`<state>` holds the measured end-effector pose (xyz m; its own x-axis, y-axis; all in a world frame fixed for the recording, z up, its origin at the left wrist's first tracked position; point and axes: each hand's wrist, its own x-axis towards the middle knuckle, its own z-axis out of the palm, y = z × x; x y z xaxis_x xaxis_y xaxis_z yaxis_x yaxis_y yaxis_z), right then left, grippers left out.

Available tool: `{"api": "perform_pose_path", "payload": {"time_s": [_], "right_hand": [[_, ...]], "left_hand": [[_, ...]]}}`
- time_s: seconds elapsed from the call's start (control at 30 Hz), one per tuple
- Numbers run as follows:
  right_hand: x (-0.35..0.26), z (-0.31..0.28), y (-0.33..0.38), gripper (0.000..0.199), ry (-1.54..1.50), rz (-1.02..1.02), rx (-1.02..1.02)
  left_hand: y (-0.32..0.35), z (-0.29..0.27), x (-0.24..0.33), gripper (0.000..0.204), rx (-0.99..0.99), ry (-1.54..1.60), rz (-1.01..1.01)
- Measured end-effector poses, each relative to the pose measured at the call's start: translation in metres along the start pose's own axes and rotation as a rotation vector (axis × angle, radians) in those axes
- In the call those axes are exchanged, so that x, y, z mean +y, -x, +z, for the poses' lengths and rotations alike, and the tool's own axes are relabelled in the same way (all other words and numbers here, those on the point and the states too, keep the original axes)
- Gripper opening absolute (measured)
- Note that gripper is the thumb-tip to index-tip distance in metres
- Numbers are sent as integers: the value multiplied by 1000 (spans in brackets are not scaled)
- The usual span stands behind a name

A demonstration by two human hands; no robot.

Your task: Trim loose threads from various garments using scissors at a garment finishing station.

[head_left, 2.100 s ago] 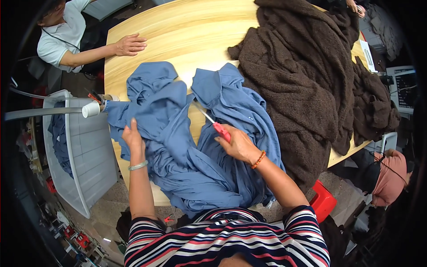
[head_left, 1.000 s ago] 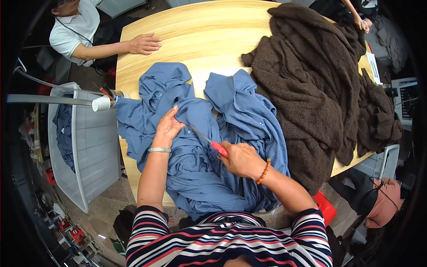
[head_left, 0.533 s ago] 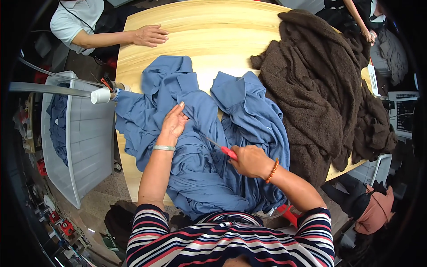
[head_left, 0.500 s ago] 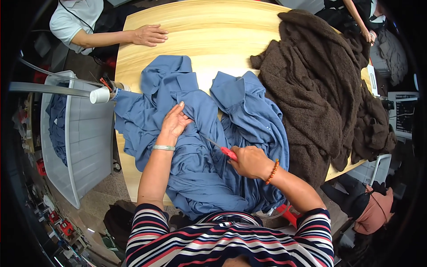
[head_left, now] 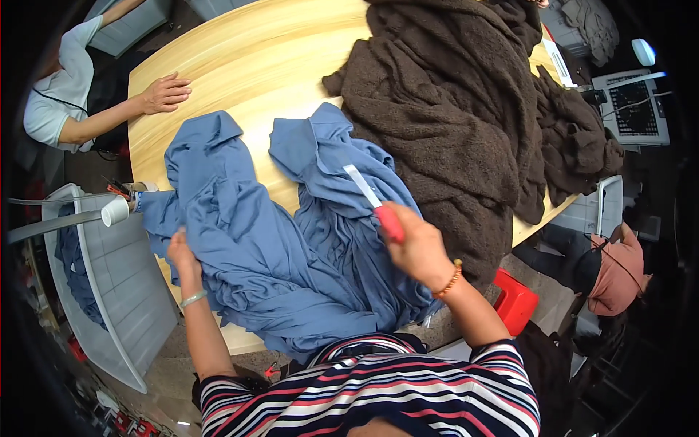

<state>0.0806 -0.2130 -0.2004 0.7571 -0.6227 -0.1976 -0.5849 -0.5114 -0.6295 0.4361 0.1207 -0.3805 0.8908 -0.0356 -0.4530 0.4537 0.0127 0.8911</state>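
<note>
Blue cloth (head_left: 247, 226) lies in loose folds across the near part of the table and spills over its front edge. My left hand (head_left: 183, 256) is at the left border of this cloth, fingers closed on its edge and partly hidden by folds. In my right hand (head_left: 421, 251) is a red-handled tool with a flat metal blade (head_left: 364, 187); its exact kind is hard to make out. The blade points up and left, over the right-hand folds of the blue cloth, and I cannot tell whether it touches them.
The wooden table (head_left: 240, 54) carries a heap of dark brown fleecy fabric (head_left: 444, 124) at right. Another person's hand (head_left: 167, 93) rests at its far left. A grey bin (head_left: 124, 291) and a metal arm (head_left: 58, 224) with a white cup (head_left: 115, 211) stand left. A red stool (head_left: 515, 300) is at right.
My left hand has moved left and down to the cloth's left edge. The tool has risen, its blade now in plain sight. The whole view has shifted, so the table appears further left.
</note>
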Motion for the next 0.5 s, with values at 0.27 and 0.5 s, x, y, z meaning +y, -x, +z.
{"api": "perform_pose_path", "payload": {"time_s": [0.27,0.5], "right_hand": [[44,-11,46,38,-25,137,41],[40,-46,51,34,-27,128,-134]], "left_hand": [[80,142,37,53,27,-1347,1156],[206,253,1,57,-1003,-1044,1370]]}}
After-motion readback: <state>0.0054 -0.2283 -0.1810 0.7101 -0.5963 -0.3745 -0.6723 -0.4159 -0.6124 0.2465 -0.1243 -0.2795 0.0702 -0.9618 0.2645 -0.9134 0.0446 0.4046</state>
